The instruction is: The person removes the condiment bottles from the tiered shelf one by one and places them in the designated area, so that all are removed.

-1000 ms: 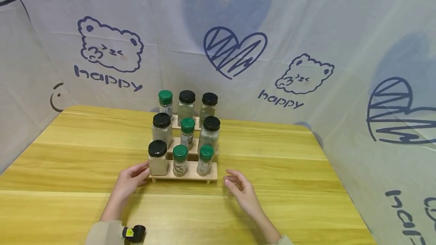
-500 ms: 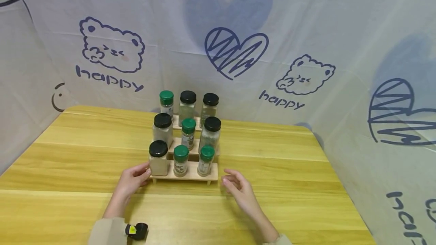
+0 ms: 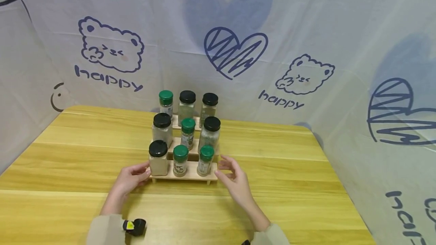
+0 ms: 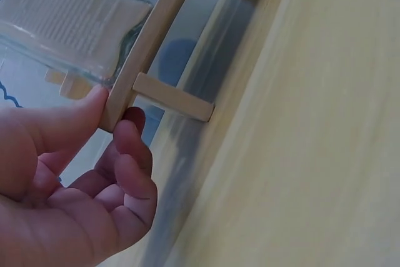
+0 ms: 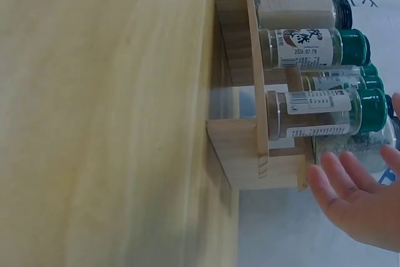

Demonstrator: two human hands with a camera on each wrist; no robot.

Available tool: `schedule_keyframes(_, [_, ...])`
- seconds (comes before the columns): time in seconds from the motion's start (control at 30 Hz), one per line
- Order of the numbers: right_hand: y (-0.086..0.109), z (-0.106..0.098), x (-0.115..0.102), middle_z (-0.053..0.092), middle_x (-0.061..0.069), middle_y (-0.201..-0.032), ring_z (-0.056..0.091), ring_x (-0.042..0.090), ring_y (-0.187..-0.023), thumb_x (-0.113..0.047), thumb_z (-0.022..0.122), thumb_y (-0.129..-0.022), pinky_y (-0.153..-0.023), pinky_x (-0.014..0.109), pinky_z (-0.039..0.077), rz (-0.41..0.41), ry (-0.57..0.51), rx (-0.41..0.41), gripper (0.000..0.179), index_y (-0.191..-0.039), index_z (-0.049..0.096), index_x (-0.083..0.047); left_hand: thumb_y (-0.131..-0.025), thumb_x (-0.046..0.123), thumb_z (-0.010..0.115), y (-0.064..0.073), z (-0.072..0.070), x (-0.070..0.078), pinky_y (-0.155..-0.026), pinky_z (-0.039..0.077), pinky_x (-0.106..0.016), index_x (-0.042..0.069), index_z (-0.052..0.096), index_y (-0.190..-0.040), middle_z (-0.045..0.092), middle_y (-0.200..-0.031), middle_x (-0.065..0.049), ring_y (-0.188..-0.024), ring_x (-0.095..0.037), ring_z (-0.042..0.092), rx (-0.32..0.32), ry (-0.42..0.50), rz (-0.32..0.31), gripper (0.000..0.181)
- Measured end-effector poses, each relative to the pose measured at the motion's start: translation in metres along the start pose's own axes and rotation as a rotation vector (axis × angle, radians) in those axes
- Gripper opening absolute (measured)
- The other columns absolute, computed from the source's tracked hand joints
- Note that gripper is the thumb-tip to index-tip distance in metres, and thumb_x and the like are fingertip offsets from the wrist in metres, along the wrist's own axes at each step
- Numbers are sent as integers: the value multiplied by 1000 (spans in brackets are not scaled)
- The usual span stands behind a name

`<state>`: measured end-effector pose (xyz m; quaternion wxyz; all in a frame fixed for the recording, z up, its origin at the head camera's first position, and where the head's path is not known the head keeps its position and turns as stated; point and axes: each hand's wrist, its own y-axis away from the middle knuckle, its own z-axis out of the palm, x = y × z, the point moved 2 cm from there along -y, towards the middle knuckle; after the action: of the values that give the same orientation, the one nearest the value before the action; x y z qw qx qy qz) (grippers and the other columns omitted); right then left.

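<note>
A three-tier wooden spice rack [image 3: 192, 171] stands on the table, bearing several spice jars with black or green lids. My left hand [image 3: 127, 180] pinches the left end of its lowest tier; in the left wrist view the thumb lies above the board's edge [image 4: 150, 45] and the fingers curl beneath. Beside that thumb stands a square black-lidded jar [image 3: 158, 163]. At the rack's right end is my right hand [image 3: 235, 182], its fingers loosely bent and holding nothing. The nearest jar to it is green-lidded [image 3: 204, 165]. Whether the right fingertips touch the rack I cannot tell.
The wood-grained table [image 3: 279, 184] extends on both sides of the rack. Behind it hangs a pale cloth [image 3: 163, 18] printed with hearts and bears. A black wrist camera [image 3: 137, 227] sits at my left sleeve.
My right hand has moved left and slightly away from me, up to the rack's right end. The left hand keeps its pinch; the rack and jars stay in place.
</note>
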<state>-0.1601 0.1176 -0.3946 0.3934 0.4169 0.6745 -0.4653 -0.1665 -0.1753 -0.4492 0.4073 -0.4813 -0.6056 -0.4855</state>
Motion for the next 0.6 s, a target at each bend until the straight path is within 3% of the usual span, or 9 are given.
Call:
schedule_keyframes(0.13, [-4,4,-18,52,28,-110,49,43,-97,4,59,-82,-75,41,46,-49,12,20,42,-120,45,11,-85,4,58,-1,-2,1,-62,47,-26,-10,42,-125,55,-97,-12,-71,-8,54,-13,-1,-6,45])
schedule_keyframes(0.33, [-10,10,-23,53,28,-107,49,45,-98,7,62,-78,-77,53,43,-101,11,30,43,-118,46,14,-85,5,59,-2,-3,1,-63,46,-25,-11,43,-125,55,-90,-6,-71,-7,55,-29,13,-6,46])
schedule_keyframes(0.6, [-16,16,-23,54,24,-107,50,39,-98,8,63,-77,-76,54,43,-129,6,44,45,-120,48,11,-85,6,60,-3,-4,-1,-63,45,-26,-11,41,-127,57,-88,-1,-72,-8,55,-49,38,-26,48])
